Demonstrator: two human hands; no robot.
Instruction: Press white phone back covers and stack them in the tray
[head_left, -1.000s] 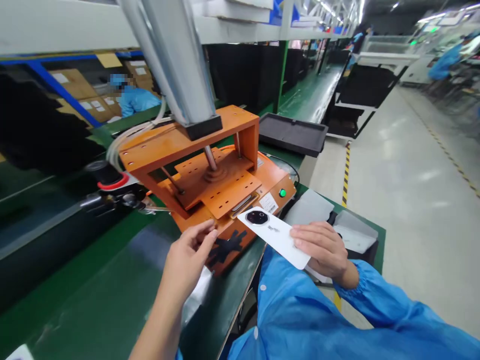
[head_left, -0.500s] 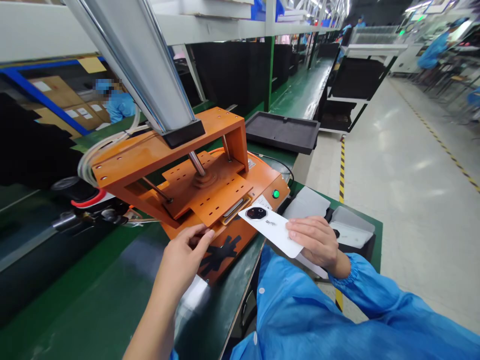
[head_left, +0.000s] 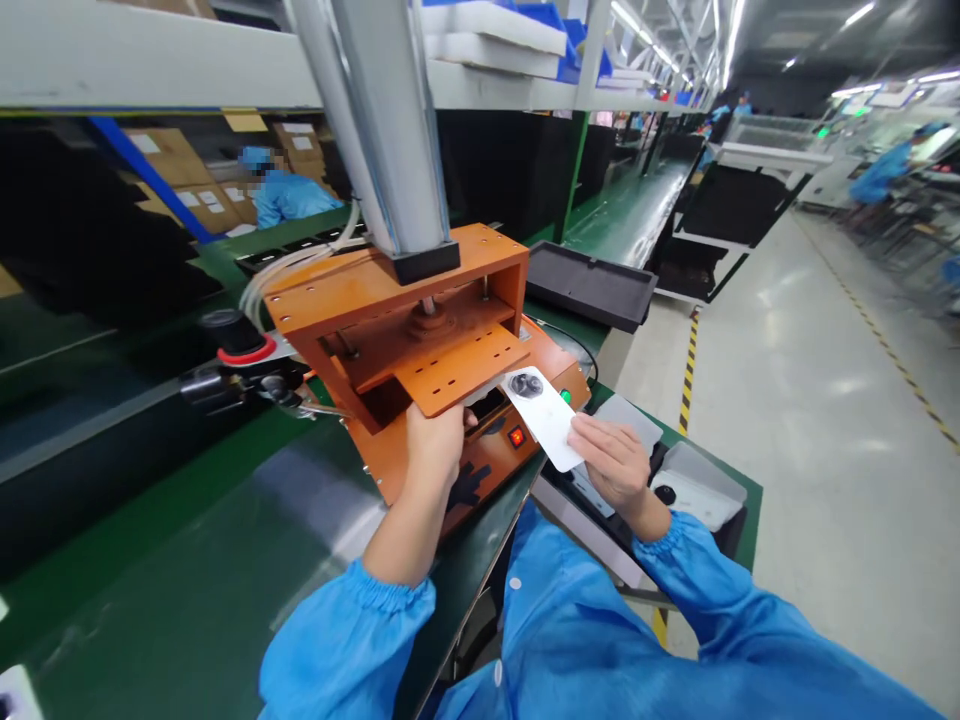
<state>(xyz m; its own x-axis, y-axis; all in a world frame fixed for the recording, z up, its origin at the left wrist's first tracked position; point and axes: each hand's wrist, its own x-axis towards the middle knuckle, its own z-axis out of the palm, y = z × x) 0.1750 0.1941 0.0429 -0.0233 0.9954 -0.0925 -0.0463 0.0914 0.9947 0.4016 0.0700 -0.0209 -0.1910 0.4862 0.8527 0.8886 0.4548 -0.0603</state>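
In my right hand [head_left: 611, 460] is a thin white phone back cover [head_left: 551, 425] with a round camera area at its upper end. Fingers and thumb pinch its lower right edge, and it is tilted in front of the press's right side. My left hand [head_left: 439, 440] reaches under the front of the orange pressing plate [head_left: 465, 370]; most of its fingers are hidden there, so what they hold, if anything, does not show. A dark slot [head_left: 489, 405] lies beside that thumb. The orange press [head_left: 397, 290] stands on the green bench, its large cylinder [head_left: 394, 130] above.
Right of the press, white phone parts [head_left: 697, 490] lie in a dark tray at the bench corner. A black tray [head_left: 592, 285] sits behind the press. A red-lit switch [head_left: 517, 437] is on the press front. To the left is a black-and-red regulator [head_left: 240, 340]. A co-worker [head_left: 289, 190] is beyond the bench.
My left hand has moved from the press's front edge to under the plate. The phone back cover has tilted more steeply in my right hand. The head view has shifted, and the red-lit switch now shows.
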